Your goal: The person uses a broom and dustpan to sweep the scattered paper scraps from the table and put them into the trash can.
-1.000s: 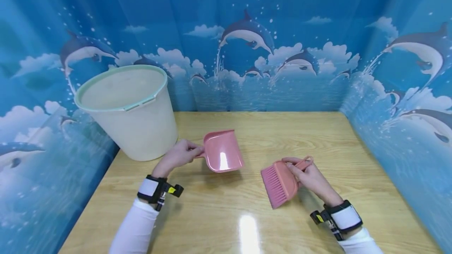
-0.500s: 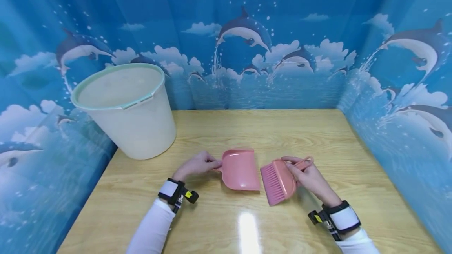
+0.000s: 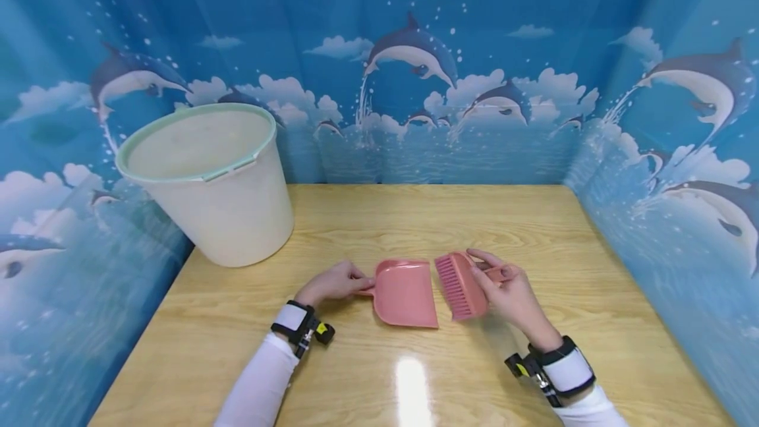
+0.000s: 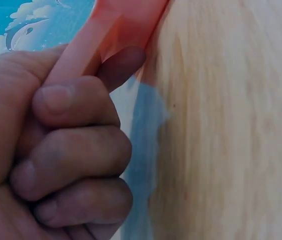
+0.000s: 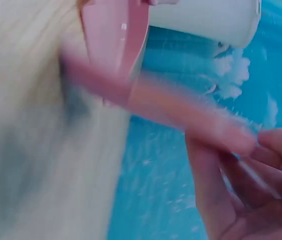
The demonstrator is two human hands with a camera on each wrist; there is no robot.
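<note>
A pink dustpan (image 3: pixel 406 296) lies on the wooden table, its open edge toward the right. My left hand (image 3: pixel 332 282) grips its handle; in the left wrist view the fingers curl round that handle (image 4: pixel 78 57). Just right of the dustpan's edge is a pink hand brush (image 3: pixel 471 288), bristles pointing left, with a small gap between the two. My right hand (image 3: pixel 514 298) holds the brush by its back and handle, thumb on the near side. The right wrist view shows the brush (image 5: pixel 171 105) blurred, with the dustpan (image 5: pixel 113 37) beyond.
A large white bucket (image 3: pixel 231 209) with a pale green rim stands at the table's back left. Blue dolphin-print curtains (image 3: pixel 367 84) enclose the back and both sides. The wood-grain table (image 3: pixel 367 216) stretches around both hands, with a bright reflection near the front.
My left hand has carried the dustpan right and toward me, bringing it down beside the brush. My right hand has shifted the brush slightly, turning its bristles more upright in view.
</note>
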